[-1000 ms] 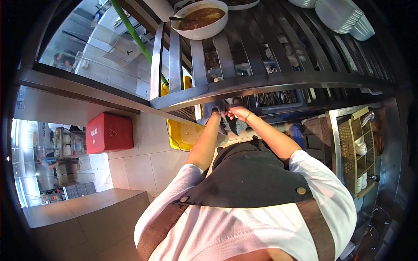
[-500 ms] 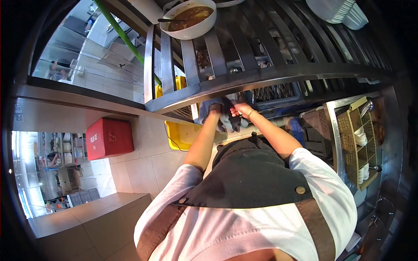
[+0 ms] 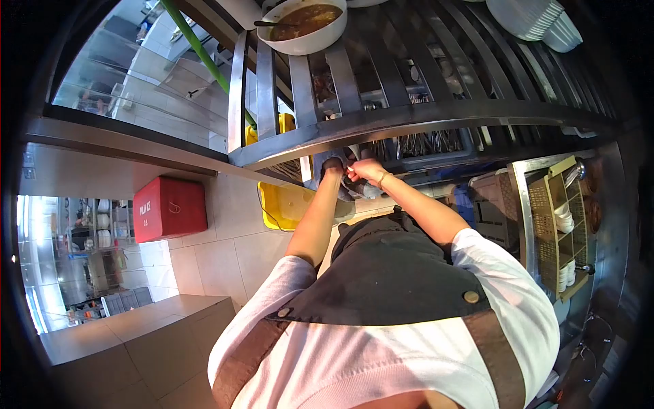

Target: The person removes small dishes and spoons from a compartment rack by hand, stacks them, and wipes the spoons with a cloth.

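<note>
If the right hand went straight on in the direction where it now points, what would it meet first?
The right hand would probably meet the left hand first, close ahead; depth between them is unclear, so it might pass instead.

Red, block-shaped container (image 3: 178,209) at the left of the head view bears white lettering on its side face, upper line in capitals seeming to read "POLAR ICE", a shorter line beneath it of two small, spaced figures, probably "3 5", both slightly blurred.
</note>
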{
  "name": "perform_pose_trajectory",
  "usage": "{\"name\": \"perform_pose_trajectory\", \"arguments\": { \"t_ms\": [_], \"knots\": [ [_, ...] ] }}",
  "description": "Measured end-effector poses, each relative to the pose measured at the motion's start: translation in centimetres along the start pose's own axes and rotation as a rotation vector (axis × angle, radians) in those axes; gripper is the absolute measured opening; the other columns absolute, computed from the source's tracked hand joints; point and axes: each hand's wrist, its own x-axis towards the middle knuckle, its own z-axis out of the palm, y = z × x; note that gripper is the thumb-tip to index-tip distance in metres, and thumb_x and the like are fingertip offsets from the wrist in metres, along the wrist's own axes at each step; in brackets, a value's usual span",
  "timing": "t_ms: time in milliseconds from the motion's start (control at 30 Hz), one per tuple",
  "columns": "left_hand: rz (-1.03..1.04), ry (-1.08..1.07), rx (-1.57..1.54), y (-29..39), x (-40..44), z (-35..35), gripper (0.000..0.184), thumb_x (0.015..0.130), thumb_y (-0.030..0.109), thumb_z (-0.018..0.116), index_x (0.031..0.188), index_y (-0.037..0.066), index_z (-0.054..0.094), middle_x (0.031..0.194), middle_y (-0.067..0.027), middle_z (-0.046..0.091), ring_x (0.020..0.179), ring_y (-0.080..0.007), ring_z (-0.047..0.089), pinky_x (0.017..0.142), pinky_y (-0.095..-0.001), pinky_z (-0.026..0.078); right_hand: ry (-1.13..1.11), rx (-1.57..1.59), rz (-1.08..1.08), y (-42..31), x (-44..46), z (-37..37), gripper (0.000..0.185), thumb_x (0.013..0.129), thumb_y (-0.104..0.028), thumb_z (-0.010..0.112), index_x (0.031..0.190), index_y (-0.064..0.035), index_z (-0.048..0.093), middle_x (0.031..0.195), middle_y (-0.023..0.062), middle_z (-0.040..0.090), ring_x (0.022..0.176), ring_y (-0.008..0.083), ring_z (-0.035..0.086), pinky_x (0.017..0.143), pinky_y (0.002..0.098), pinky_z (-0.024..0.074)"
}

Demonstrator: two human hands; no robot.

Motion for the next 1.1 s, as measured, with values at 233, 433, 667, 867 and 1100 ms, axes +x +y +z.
{"name": "perform_pose_trajectory", "arguments": {
  "t_ms": [233, 433, 667, 867, 1100],
  "knots": [
    [-0.112, 0.072, -0.605, -0.9, -3.1, 3.7, 0.031, 0.086, 0.03, 0.046, 0.103, 0.008, 0.059, 0.107, -0.01, 0.059, 0.087, -0.0195, 0.059, 0.065, -0.0319, 0.047, 0.437, -0.026, -0.044, -0.1, 0.6, 0.0, 0.046, 0.075, 0.001, 0.046, 0.119, 0.0036, 0.034, 0.068, 0.0156, 0.058, 0.051, 0.0191, 0.059, 0.04, 0.031, 0.0461],
    [-0.073, 0.304, -0.398, -4.2, -0.8, 3.5, 0.032, 0.084, 0.031, 0.047, 0.102, 0.008, 0.06, 0.108, -0.0106, 0.059, 0.089, -0.0195, 0.059, 0.066, -0.0325, 0.047, 0.2, -0.185, 0.154, 3.1, 3.9, -2.9, 0.045, 0.084, -0.023, 0.048, 0.122, -0.0007, 0.039, 0.086, 0.0141, 0.061, 0.056, 0.0181, 0.058, 0.04, 0.0318, 0.0421],
    [0.096, 0.01, -0.532, -4.1, 1.6, -0.1, 0.032, 0.091, 0.025, 0.039, 0.116, 0.009, 0.052, 0.103, -0.009, 0.06, 0.095, -0.0211, 0.056, 0.075, -0.0335, 0.047, 0.112, 0.289, 0.048, 2.3, 1.7, -4.9, 0.024, 0.092, -0.023, 0.041, 0.11, -0.0095, 0.051, 0.082, 0.0066, 0.056, 0.055, 0.0129, 0.05, 0.043, 0.025, 0.0404],
    [-0.078, -0.489, -1.043, 2.4, -3.5, 1.0, 0.022, 0.092, 0.027, 0.036, 0.091, 0.012, 0.052, 0.077, -0.003, 0.054, 0.061, -0.0182, 0.049, 0.051, -0.0313, 0.042, -0.102, 0.274, 0.046, 0.8, 0.3, -3.1, 0.017, 0.087, -0.011, 0.041, 0.093, -0.0032, 0.055, 0.073, 0.0091, 0.059, 0.061, 0.017, 0.06, 0.048, 0.0281, 0.0504],
    [-0.153, -0.022, -0.36, -2.4, 0.3, 0.4, 0.029, 0.092, 0.027, 0.036, 0.103, 0.008, 0.055, 0.091, -0.0085, 0.058, 0.074, -0.0208, 0.055, 0.056, -0.0335, 0.047, -0.044, -0.102, 0.048, -2.1, -2.0, 0.6, 0.024, 0.078, -0.004, 0.044, 0.098, 0.0006, 0.056, 0.074, 0.0146, 0.062, 0.067, 0.0203, 0.063, 0.055, 0.0316, 0.0504]
  ]
}}
